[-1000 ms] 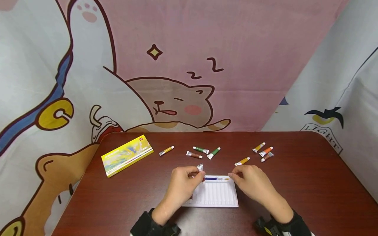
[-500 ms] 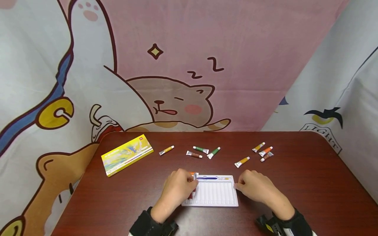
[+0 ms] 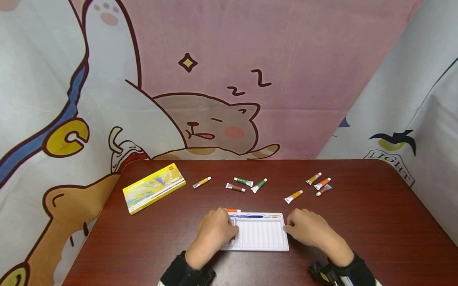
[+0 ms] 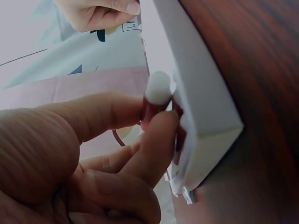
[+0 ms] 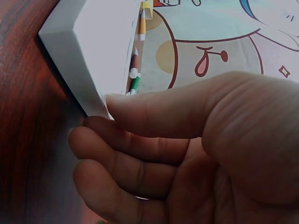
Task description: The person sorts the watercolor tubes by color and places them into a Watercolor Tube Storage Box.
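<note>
My left hand (image 3: 214, 228) pinches a dark red paint tube (image 4: 152, 108) by thumb and finger, its white cap facing the left wrist camera. The tube is at the left end of a white plastic tray (image 3: 262, 234) with long ribbed slots. Beside it in the left wrist view, more dark red (image 4: 179, 128) shows inside the tray, partly hidden by my finger. My right hand (image 3: 309, 228) holds the tray's right edge between thumb and index finger, the other fingers curled below. A blue-handled paintbrush (image 3: 252, 216) lies along the tray's far side.
An orange tube (image 3: 233, 210) lies at the tray's far left corner. Further back are a yellow box (image 3: 154, 189), a yellow tube (image 3: 202, 182), green tubes (image 3: 259, 185) and a brown tube (image 3: 235, 187). Several more tubes, including an ochre one (image 3: 294, 196), lie to the right.
My left hand has carried the red tube left and down to the tray's left end, uncovering the orange tube. My right hand has shifted nearer to me along the tray's right edge.
</note>
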Demonstrator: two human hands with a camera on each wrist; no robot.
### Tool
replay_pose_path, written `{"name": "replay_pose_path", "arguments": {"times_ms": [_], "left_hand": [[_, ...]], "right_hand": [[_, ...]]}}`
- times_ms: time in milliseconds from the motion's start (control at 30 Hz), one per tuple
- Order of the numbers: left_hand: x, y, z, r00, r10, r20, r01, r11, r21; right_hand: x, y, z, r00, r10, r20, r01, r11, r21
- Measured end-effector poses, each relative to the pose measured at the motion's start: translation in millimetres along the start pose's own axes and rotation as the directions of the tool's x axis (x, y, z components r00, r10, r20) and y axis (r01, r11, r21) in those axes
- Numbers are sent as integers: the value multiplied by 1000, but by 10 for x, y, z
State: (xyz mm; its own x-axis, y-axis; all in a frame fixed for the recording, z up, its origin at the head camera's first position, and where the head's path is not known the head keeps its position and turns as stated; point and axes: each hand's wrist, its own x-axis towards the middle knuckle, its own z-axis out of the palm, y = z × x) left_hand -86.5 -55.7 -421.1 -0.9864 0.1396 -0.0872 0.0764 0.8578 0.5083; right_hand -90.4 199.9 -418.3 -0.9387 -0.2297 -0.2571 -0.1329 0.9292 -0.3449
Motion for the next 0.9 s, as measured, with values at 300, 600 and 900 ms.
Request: {"name": "replay_pose_path", "arguments": {"times_ms": [300, 600, 900], "left_hand": [[3, -2, 38, 1000, -4, 14, 4, 1000, 27], [9, -4, 58, 999, -7, 32, 7, 1000, 12], [-21, -18, -23, 993, 63, 104, -60, 998, -33]], "right_hand": [[3, -12, 5, 1000, 2, 0, -2, 1000, -7], [16, -15, 7, 1000, -2, -3, 2, 1000, -1], [22, -15, 11, 1000, -6, 12, 6, 1000, 11]]}}
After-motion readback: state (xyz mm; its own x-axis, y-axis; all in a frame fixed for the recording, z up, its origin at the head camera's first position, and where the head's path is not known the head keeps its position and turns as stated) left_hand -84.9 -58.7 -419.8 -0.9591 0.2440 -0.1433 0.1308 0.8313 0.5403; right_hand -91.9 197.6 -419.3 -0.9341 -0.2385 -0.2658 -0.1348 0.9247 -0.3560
